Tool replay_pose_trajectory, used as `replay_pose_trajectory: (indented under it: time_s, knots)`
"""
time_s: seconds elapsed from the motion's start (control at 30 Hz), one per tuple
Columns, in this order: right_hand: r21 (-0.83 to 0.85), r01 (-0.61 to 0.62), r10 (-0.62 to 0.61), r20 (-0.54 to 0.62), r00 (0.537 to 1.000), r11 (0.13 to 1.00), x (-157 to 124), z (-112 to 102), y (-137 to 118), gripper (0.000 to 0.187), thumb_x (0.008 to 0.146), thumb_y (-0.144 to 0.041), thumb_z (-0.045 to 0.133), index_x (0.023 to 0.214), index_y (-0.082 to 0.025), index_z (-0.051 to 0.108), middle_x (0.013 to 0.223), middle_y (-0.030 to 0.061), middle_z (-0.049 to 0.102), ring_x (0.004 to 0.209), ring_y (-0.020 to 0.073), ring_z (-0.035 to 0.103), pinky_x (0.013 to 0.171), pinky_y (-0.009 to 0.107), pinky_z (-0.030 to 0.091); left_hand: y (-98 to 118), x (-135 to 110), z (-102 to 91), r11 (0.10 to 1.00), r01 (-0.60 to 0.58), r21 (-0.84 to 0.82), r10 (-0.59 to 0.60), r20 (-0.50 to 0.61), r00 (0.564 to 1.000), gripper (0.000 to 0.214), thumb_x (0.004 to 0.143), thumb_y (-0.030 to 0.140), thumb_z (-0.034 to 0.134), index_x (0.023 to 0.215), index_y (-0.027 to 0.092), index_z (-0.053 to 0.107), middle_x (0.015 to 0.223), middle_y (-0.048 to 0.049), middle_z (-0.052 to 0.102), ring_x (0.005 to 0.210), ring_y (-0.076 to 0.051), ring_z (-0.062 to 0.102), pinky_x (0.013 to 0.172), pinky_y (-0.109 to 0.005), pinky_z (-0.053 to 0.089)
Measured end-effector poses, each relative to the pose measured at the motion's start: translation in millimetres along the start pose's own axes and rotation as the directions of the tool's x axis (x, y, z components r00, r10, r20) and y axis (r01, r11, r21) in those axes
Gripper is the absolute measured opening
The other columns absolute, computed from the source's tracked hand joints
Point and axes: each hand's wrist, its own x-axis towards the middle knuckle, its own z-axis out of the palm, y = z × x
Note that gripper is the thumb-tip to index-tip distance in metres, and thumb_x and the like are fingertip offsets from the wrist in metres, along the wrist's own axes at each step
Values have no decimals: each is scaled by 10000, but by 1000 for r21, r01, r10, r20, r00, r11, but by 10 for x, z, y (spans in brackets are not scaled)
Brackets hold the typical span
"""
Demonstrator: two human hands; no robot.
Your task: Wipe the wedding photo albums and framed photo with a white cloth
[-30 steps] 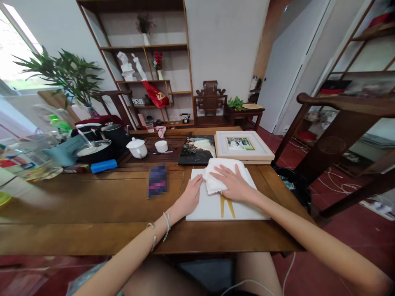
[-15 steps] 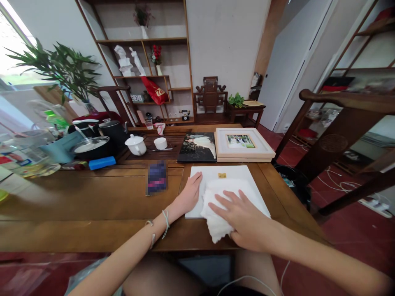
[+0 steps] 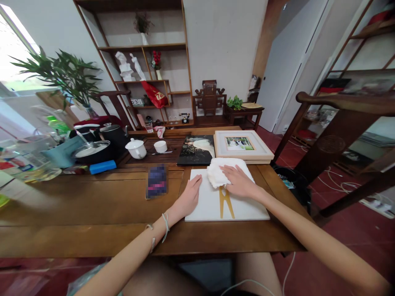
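Observation:
A white rectangular board point(image 3: 203, 205) lies flat on the wooden table in front of me. Its middle carries a gold, two-legged piece point(image 3: 227, 205), whose upper end is hidden under a white cloth point(image 3: 216, 174). My left hand point(image 3: 190, 195) rests on the board's left edge, fingers stretched out and holding nothing. On the cloth lies my right hand point(image 3: 239, 181), palm down and fingers spread, pressing it over the far part of the board; its thumb is near the cloth's lower edge.
Behind the board lie a dark photo panel point(image 3: 196, 150) and a light wooden photo frame point(image 3: 262, 155). Left are a pixelated dark item point(image 3: 156, 181), a white lidded cup point(image 3: 135, 149), a small white cup point(image 3: 160, 146) and a blue block point(image 3: 103, 166). A wooden chair point(image 3: 336, 123) stands at right.
My right hand and the cloth have moved away from me, from the board's near edge to its far edge. The gold legs are now uncovered. My left hand stays in place.

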Motion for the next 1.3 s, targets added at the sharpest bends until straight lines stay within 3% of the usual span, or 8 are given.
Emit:
replay_pose_trajectory:
  time_s: [0.23, 0.4, 0.53, 0.67, 0.87, 0.97, 1.1, 1.3]
  knots:
    - [-61, -24, 24, -8, 1000, 998, -338, 41, 202, 705, 770, -199, 407, 1464, -96, 334, 1547, 101, 274, 1430, 254, 197, 1159, 517, 82, -20, -9, 27, 1000, -2, 7, 2, 4, 1000, 503, 924, 123, 283, 1421, 97, 358, 1513, -189, 332, 1439, -267, 256, 1192, -526, 168]
    - [-120, -50, 47, -25, 999, 991, -841, 54, -96, 651, 725, -192, 443, 1371, -128, 495, 1505, 124, 356, 1385, 323, 300, 1128, 590, 158, -36, -13, 40, 1000, -22, -4, 21, -24, 999, 507, 926, 123, 299, 1431, 132, 349, 1514, -176, 338, 1437, -263, 260, 1192, -534, 159]
    - [-91, -31, 31, 0, 1000, 995, -1137, 2, -347, 709, 701, -186, 463, 1410, -209, 458, 1469, 90, 428, 1336, 328, 385, 1096, 588, 249, -37, -20, 29, 1000, -21, 5, 21, -5, 1000, 508, 932, 128, 291, 1437, 127, 340, 1519, -177, 328, 1439, -265, 256, 1193, -528, 166]
    - [-55, -92, 92, -2, 996, 994, -971, -21, -331, 678, 741, -208, 439, 1417, -160, 442, 1461, 118, 435, 1345, 337, 365, 1090, 592, 248, -37, -21, 27, 1000, -23, -16, 23, -20, 1000, 510, 933, 133, 300, 1442, 149, 338, 1524, -162, 327, 1440, -259, 254, 1194, -525, 162]
    - [-45, -130, 127, -61, 990, 991, -283, 91, -98, 631, 791, -224, 413, 1410, -104, 427, 1531, 133, 304, 1422, 302, 203, 1132, 584, 68, 9, -13, 0, 1000, 7, -1, -7, -5, 1000, 496, 938, 147, 289, 1427, 116, 360, 1521, -179, 327, 1433, -265, 271, 1192, -527, 169]
    - [-20, -124, 121, -115, 986, 992, -118, 139, -30, 587, 826, -224, 393, 1400, -113, 439, 1535, 126, 302, 1430, 286, 179, 1136, 571, 18, 10, -18, -18, 1000, -7, -7, 7, 0, 1000, 502, 940, 146, 294, 1439, 135, 344, 1525, -169, 325, 1435, -259, 267, 1192, -521, 175]
    - [30, -75, 78, -77, 994, 997, -260, 147, -107, 613, 832, -203, 377, 1439, -118, 383, 1549, 122, 265, 1436, 287, 159, 1135, 586, 17, -24, -22, -5, 1000, -27, -9, 27, -8, 1000, 510, 939, 144, 305, 1448, 161, 330, 1522, -155, 335, 1434, -249, 271, 1194, -512, 178]
    - [94, 153, -152, -14, 988, 984, -972, 133, -574, 853, 644, -115, 432, 1485, -169, 300, 1571, 83, 206, 1448, 285, 81, 1135, 618, 20, -46, -21, 29, 1000, -23, -13, 22, -23, 999, 501, 935, 143, 297, 1433, 145, 354, 1516, -169, 341, 1436, -262, 263, 1189, -533, 172]
